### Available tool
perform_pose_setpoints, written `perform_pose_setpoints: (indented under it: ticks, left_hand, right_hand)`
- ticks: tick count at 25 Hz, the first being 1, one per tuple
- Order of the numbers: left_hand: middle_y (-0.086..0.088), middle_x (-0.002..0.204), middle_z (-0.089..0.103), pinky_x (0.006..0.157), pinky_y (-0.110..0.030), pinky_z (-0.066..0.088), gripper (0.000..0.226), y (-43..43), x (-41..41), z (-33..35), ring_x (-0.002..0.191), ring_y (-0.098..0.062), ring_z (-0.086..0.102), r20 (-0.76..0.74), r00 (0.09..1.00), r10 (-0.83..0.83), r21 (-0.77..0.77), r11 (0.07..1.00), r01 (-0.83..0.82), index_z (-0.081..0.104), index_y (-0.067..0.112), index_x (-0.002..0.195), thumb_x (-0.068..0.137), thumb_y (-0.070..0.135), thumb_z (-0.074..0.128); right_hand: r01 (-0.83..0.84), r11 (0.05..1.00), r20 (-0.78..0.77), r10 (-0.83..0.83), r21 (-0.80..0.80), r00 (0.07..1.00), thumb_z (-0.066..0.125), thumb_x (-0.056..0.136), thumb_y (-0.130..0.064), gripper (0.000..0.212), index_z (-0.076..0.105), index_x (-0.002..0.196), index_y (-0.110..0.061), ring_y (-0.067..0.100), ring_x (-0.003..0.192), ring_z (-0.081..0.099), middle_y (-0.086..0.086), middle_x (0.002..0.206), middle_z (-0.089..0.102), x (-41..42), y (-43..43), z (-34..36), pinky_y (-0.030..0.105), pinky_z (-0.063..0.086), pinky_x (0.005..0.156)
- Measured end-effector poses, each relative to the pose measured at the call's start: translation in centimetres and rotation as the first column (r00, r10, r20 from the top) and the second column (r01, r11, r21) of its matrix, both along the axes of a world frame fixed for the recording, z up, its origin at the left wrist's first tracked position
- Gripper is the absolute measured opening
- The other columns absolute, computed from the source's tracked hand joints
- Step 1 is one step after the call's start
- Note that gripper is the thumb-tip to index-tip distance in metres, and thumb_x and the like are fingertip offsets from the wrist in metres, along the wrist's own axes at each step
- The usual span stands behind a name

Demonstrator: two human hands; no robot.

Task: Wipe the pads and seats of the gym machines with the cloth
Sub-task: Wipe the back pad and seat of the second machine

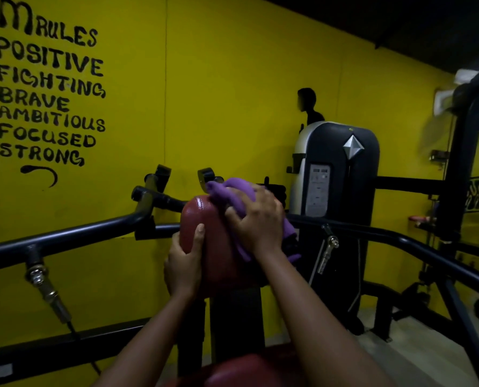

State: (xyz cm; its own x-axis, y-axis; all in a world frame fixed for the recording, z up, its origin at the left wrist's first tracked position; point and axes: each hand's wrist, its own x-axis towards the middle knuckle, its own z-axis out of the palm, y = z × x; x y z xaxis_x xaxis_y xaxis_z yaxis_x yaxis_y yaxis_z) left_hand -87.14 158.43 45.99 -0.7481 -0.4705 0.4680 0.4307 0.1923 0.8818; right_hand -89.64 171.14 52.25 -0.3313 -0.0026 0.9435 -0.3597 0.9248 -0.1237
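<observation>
A dark red chest pad (205, 219) stands upright on a black post at the middle of the gym machine. My left hand (184, 265) grips the pad's left edge, thumb lying up along its face. My right hand (256, 219) clutches a bunched purple cloth (232, 191) against the pad's upper right side. Part of the cloth hangs below my wrist. Below, at the bottom edge, the red seat (238, 371) shows between my forearms.
Black steel arms (73, 236) of the machine run left and right of the pad, with handles behind it. A weight-stack housing (336, 174) stands to the right. A yellow wall with painted words lies close behind. A person (308, 107) stands beyond the housing.
</observation>
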Motion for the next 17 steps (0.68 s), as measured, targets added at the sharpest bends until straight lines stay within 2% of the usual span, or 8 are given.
perform_pose_setpoints:
  ticks: [4, 7, 9, 11, 13, 15, 16, 17]
  left_hand:
    - [0.000, 0.095, 0.062, 0.073, -0.028, 0.037, 0.086, 0.0, 0.3, 0.2, 0.096, -0.024, 0.060, -0.024, 1.000, 0.004, -0.006, 1.000, -0.004, 0.058, 0.018, 0.109, 0.056, 0.081, 0.034]
    - [0.000, 0.094, 0.060, 0.072, -0.027, 0.034, 0.071, 0.3, 0.3, 0.2, 0.096, -0.025, 0.059, -0.007, 1.000, 0.025, -0.006, 1.000, -0.025, 0.058, 0.015, 0.110, 0.067, 0.069, 0.040]
    - [-0.004, 0.099, 0.064, 0.072, -0.027, 0.034, 0.071, 0.3, 0.4, 0.1, 0.098, -0.027, 0.060, 0.000, 0.999, 0.043, -0.009, 0.999, -0.043, 0.058, 0.015, 0.110, 0.068, 0.069, 0.039]
    - [-0.008, 0.104, 0.067, 0.073, -0.028, 0.036, 0.079, 0.2, 0.3, 0.1, 0.099, -0.028, 0.061, -0.006, 0.999, 0.043, -0.026, 0.999, -0.043, 0.058, 0.015, 0.110, 0.064, 0.075, 0.037]
    - [-0.007, 0.104, 0.067, 0.073, -0.028, 0.037, 0.085, 0.2, 0.4, -0.1, 0.099, -0.028, 0.061, -0.012, 0.999, 0.046, -0.033, 0.998, -0.046, 0.059, 0.016, 0.109, 0.059, 0.080, 0.034]
    - [-0.001, 0.096, 0.064, 0.073, -0.028, 0.037, 0.087, 0.1, 0.4, -0.1, 0.095, -0.024, 0.060, -0.017, 0.999, 0.030, -0.025, 0.999, -0.030, 0.059, 0.018, 0.107, 0.054, 0.082, 0.031]
    - [0.002, 0.093, 0.061, 0.073, -0.028, 0.037, 0.088, 0.1, 0.4, 0.0, 0.092, -0.022, 0.059, -0.016, 1.000, 0.019, -0.014, 1.000, -0.019, 0.059, 0.018, 0.107, 0.054, 0.082, 0.031]
    - [0.003, 0.093, 0.060, 0.073, -0.028, 0.037, 0.087, 0.0, 0.3, 0.0, 0.090, -0.020, 0.057, -0.015, 1.000, 0.008, -0.004, 1.000, -0.008, 0.058, 0.018, 0.107, 0.054, 0.083, 0.032]
  right_hand:
    - [0.079, 0.972, 0.035, -0.073, -0.222, 0.997, 0.036, 0.079, -0.049, 0.056, 0.057, 0.125, -0.026, 0.038, 0.116, 0.049, 0.016, 0.131, 0.051, -0.5, 3.0, -2.3, 0.047, 0.041, 0.093]
    - [0.199, 0.851, 0.061, -0.194, -0.486, 0.979, 0.041, 0.080, -0.048, 0.053, 0.054, 0.128, -0.030, 0.039, 0.109, 0.053, 0.017, 0.129, 0.052, 0.3, 0.5, -5.5, 0.046, 0.046, 0.086]
    - [0.227, 0.793, 0.108, -0.201, -0.566, 0.974, 0.043, 0.081, -0.047, 0.052, 0.052, 0.131, -0.032, 0.039, 0.111, 0.050, 0.018, 0.131, 0.050, 1.7, -3.8, -7.3, 0.049, 0.045, 0.089]
    - [0.220, 0.833, 0.142, -0.171, -0.507, 0.975, 0.042, 0.082, -0.048, 0.055, 0.046, 0.135, -0.035, 0.034, 0.118, 0.040, 0.017, 0.136, 0.045, 3.4, -6.9, -8.5, 0.049, 0.042, 0.094]
    - [0.185, 0.936, 0.065, -0.174, -0.298, 0.983, 0.040, 0.081, -0.049, 0.056, 0.043, 0.136, -0.036, 0.031, 0.119, 0.035, 0.015, 0.137, 0.041, 3.4, -5.7, -9.1, 0.048, 0.043, 0.094]
    - [0.186, 0.977, -0.045, -0.192, -0.106, 0.980, 0.038, 0.083, -0.050, 0.056, 0.040, 0.136, -0.035, 0.030, 0.118, 0.035, 0.015, 0.137, 0.039, 1.9, -1.9, -8.5, 0.048, 0.045, 0.092]
    - [0.189, 0.977, -0.058, -0.195, -0.097, 0.979, 0.037, 0.084, -0.050, 0.055, 0.038, 0.137, -0.035, 0.030, 0.119, 0.036, 0.016, 0.137, 0.040, 1.3, -0.3, -8.0, 0.048, 0.045, 0.092]
    - [0.181, 0.971, -0.032, -0.188, -0.158, 0.982, 0.038, 0.084, -0.048, 0.056, 0.036, 0.138, -0.035, 0.032, 0.120, 0.038, 0.017, 0.138, 0.042, 0.9, 0.7, -7.8, 0.049, 0.044, 0.093]
